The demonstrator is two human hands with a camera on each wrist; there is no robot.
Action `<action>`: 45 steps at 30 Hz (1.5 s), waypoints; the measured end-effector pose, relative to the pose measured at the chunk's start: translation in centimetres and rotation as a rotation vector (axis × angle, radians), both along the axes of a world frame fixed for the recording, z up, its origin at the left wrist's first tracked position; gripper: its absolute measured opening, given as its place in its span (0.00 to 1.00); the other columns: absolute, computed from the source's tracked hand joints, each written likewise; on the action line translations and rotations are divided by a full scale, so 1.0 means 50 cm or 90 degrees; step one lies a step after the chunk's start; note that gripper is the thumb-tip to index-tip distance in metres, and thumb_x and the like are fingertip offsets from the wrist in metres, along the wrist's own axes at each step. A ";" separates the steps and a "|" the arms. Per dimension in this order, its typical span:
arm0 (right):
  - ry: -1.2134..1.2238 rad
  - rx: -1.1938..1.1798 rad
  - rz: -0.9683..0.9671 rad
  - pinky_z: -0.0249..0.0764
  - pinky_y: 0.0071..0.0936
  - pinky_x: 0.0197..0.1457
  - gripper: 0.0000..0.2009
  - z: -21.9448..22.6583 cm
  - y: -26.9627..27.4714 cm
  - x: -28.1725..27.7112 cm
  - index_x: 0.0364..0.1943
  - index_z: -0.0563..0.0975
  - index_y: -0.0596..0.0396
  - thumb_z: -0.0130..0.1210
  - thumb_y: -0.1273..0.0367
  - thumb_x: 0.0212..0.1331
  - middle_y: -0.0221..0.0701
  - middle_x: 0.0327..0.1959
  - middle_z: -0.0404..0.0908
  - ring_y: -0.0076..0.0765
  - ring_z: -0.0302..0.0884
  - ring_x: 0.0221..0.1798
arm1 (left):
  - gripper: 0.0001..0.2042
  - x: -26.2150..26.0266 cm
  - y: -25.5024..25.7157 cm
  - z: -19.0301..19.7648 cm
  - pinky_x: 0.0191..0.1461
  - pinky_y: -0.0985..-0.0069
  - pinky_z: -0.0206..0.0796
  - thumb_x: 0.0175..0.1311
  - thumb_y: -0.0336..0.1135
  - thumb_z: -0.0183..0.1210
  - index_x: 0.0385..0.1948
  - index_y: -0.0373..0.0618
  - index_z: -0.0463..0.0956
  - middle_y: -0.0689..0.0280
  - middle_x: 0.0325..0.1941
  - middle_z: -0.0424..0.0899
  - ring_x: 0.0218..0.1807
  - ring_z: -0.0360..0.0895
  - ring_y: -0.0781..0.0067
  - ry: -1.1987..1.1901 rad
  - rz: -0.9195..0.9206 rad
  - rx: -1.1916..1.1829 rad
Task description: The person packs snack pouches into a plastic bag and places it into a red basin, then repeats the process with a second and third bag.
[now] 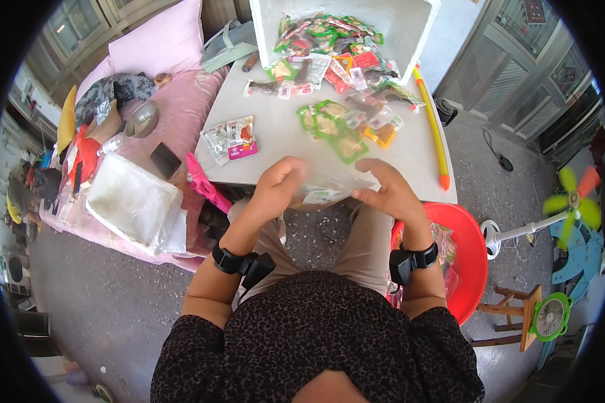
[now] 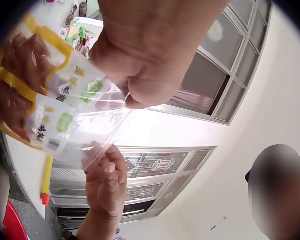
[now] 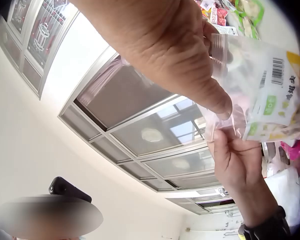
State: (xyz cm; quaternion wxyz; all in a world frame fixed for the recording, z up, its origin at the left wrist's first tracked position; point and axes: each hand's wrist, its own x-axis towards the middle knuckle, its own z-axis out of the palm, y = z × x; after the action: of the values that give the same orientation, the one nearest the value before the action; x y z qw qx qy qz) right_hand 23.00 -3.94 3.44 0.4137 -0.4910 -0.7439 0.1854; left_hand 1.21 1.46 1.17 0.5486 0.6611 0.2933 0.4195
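Observation:
A clear plastic bag (image 1: 333, 183) is stretched between both hands over the lap, at the table's near edge. Inside it, in the left wrist view, are yellow-edged snack packets (image 2: 46, 120) with brown contents and printed labels. My left hand (image 1: 280, 185) pinches one side of the bag's upper edge between thumb and fingers. On the opposite side, my right hand (image 1: 391, 191) pinches the same edge, its thumb pressed against the film in the right wrist view. Green-edged packets (image 1: 348, 146) lie on the table just beyond the hands.
A white foam box (image 1: 410, 40) heaped with packets stands at the table's back. Silver and pink pouches (image 1: 242, 138) lie left; a yellow stick (image 1: 431, 127) runs along the right edge. A red basin (image 1: 474, 255) sits low right, and an empty foam tray (image 1: 131, 201) on the bed.

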 end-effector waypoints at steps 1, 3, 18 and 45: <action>-0.007 -0.011 0.026 0.64 0.26 0.35 0.10 -0.002 -0.010 -0.015 0.30 0.71 0.60 0.54 0.70 0.44 0.33 0.27 0.72 0.33 0.69 0.31 | 0.09 0.000 -0.009 -0.004 0.42 0.83 0.59 0.58 0.32 0.44 0.34 0.37 0.69 0.68 0.32 0.73 0.36 0.67 0.83 0.030 -0.017 -0.005; -0.044 -0.061 0.065 0.64 0.29 0.34 0.10 -0.007 -0.022 -0.032 0.29 0.71 0.60 0.54 0.69 0.43 0.36 0.25 0.72 0.38 0.69 0.29 | 0.09 -0.001 -0.024 -0.014 0.42 0.83 0.59 0.57 0.32 0.44 0.34 0.37 0.69 0.67 0.32 0.73 0.36 0.67 0.82 0.091 -0.050 -0.014; -0.014 -0.293 -0.181 0.61 0.24 0.26 0.04 -0.036 -0.196 0.183 0.23 0.69 0.59 0.51 0.74 0.44 0.32 0.17 0.65 0.26 0.63 0.22 | 0.07 -0.066 0.008 -0.179 0.44 0.78 0.61 0.54 0.31 0.48 0.31 0.39 0.70 0.63 0.35 0.74 0.39 0.69 0.73 0.291 -0.064 -0.147; -0.310 -0.404 -0.956 0.65 0.44 0.33 0.07 -0.507 -0.586 0.620 0.25 0.68 0.59 0.41 0.69 0.46 0.48 0.26 0.72 0.54 0.70 0.31 | 0.08 -0.175 -0.009 -0.320 0.52 0.64 0.52 0.41 0.35 0.51 0.24 0.46 0.73 0.67 0.36 0.74 0.47 0.66 0.66 0.697 0.254 0.497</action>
State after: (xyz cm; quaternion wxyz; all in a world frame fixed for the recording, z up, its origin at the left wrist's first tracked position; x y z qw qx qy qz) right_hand 54.02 -33.26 -21.92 0.0981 -0.9733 -0.2019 -0.0490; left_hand -7.56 1.02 -14.81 -0.0427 0.8594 0.4711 0.1939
